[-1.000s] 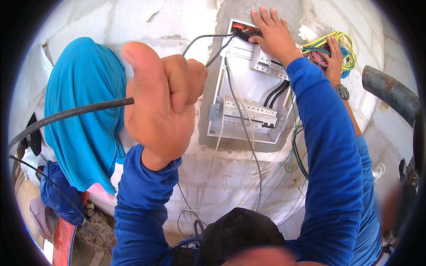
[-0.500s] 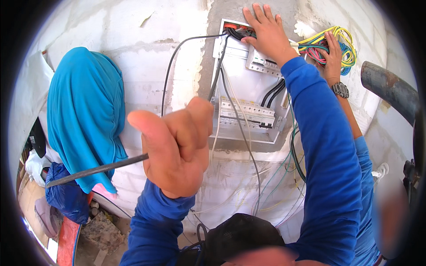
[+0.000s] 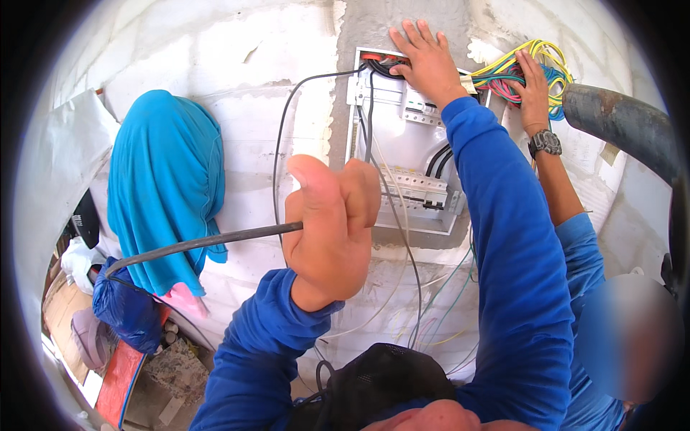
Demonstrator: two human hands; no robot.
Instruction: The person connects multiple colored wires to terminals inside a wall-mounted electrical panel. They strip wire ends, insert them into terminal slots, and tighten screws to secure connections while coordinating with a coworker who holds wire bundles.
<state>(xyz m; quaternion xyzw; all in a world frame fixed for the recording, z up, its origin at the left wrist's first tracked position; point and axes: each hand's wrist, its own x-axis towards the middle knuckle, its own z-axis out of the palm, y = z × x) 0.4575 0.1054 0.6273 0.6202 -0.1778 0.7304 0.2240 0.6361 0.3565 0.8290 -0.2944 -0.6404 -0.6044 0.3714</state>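
My left hand (image 3: pixel 329 230) is closed round a thick black cable (image 3: pixel 208 243), thumb pointing up. One end part of the cable sticks out to the left and bends down; above the fist a black length runs up to the top of a white electrical panel box (image 3: pixel 420 147) set in the wall. Fingers spread, my right hand (image 3: pixel 430 68) rests over the box's upper edge and the wall above it, its thumb beside bunched black cables (image 3: pixel 383 67). Below that hand sit circuit breakers (image 3: pixel 422 113); a lower row of breakers and terminals (image 3: pixel 415 188) is partly behind my left fist.
A co-worker's hand (image 3: pixel 533 97) with a wristwatch holds coiled coloured wires (image 3: pixel 559 61) at the box's right. A thick dark pipe (image 3: pixel 611 115) juts in there. A turquoise cloth (image 3: pixel 167 172) hangs at left, above a blue bag (image 3: pixel 126 309). Loose wires (image 3: pixel 413 273) dangle below the box.
My left fist has moved right and slightly up with the cable, closer in front of the box. My right hand stays spread at the box's top. The view has shifted a little.
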